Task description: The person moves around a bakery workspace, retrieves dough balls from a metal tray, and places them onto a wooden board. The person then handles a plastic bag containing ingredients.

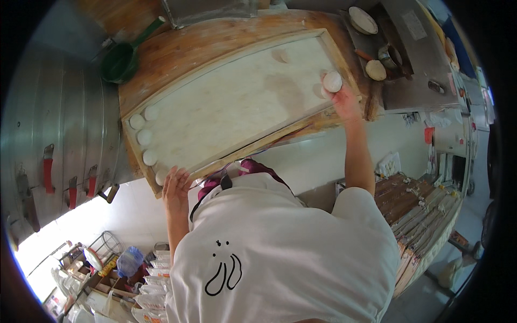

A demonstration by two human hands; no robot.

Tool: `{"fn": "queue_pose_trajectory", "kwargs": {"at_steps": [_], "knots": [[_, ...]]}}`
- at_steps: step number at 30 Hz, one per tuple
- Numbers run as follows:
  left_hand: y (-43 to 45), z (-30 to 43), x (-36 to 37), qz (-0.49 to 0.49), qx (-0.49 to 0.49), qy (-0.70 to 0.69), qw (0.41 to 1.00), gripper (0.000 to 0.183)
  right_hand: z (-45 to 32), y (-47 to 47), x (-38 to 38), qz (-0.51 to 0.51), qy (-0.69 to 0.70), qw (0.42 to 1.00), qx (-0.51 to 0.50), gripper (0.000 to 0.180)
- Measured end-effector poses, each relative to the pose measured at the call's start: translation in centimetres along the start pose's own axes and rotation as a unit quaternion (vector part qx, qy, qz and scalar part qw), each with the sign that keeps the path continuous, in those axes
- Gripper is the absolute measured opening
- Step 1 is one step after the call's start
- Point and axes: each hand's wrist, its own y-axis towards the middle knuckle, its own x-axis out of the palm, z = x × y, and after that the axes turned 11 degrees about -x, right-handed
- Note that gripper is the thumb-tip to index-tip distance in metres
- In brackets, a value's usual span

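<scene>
A shallow wooden tray point(226, 101) with a flour-dusted inside lies slantwise across the wooden worktop in front of me. My right hand point(344, 99) is over its right end, holding a round white dough ball point(333, 81). A second pale rounded shape shows just below that ball, partly covered by the fingers. At the near left corner, my left hand point(176, 181) is beside another dough ball point(161, 177), which its fingers partly hide; whether they grip it is unclear. Several more dough balls point(144, 137) sit along the tray's left end.
A green dipper point(120, 62) stands at the back left, near a metal cabinet point(60, 101) with red handles point(48, 175). Right of the tray are a bowl of white powder point(363, 20), a metal cup point(389, 55) and a brush point(371, 105). Stacked boards point(420, 218) stand behind my right side.
</scene>
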Motion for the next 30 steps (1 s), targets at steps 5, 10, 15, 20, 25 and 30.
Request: {"fn": "queue_pose_trajectory", "kwargs": {"at_steps": [5,10,15,20,25,30], "knots": [[-0.9,0.6,-0.7,0.015,0.004,-0.009,1.000,0.037,5.1,-2.7,9.1,-0.167,0.209,0.941,0.206,0.063],[-2.1,1.4,-2.9,0.012,0.034,-0.040,0.999,0.036,12.7,-3.5,17.1,-0.300,0.217,0.866,0.336,0.055],[-4.0,1.5,-5.6,0.037,0.065,-0.089,0.993,0.032,18.4,-5.2,25.7,-0.403,-0.167,0.885,0.166,0.033],[-6.1,1.5,-8.0,0.089,0.065,-0.113,0.988,0.033,23.4,-6.5,31.4,-0.497,-0.431,0.726,-0.201,0.040],[-7.8,1.3,-10.8,0.136,0.076,-0.143,0.977,0.032,26.7,-6.6,32.1,-0.490,-0.438,0.741,-0.139,0.055],[-7.9,0.8,-12.9,0.147,0.064,-0.143,0.977,0.035,28.1,-7.2,32.9,-0.446,-0.501,0.734,-0.103,0.057]]}}
